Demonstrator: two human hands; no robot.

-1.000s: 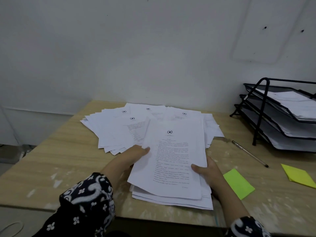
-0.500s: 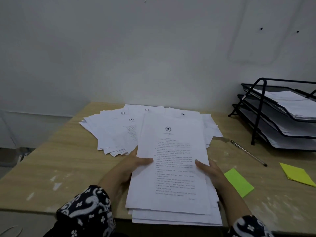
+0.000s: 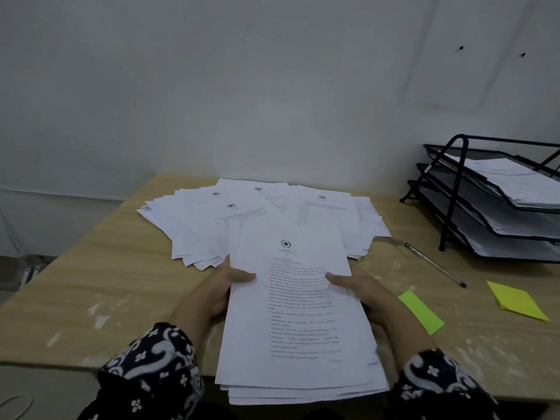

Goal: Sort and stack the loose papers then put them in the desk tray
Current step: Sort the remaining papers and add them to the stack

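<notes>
Gripping opposite edges, the left hand (image 3: 221, 286) and right hand (image 3: 360, 287) hold the paper stack (image 3: 298, 325) between them.

No words can be read anywhere. The top sheet of the held stack (image 3: 298, 310) carries a round emblem with a dark star at its head, above lines of print too small and blurred to make out. Behind that stack, the spread loose papers (image 3: 230, 213) show the same star emblem on several sheets, their print equally illegible.
</notes>
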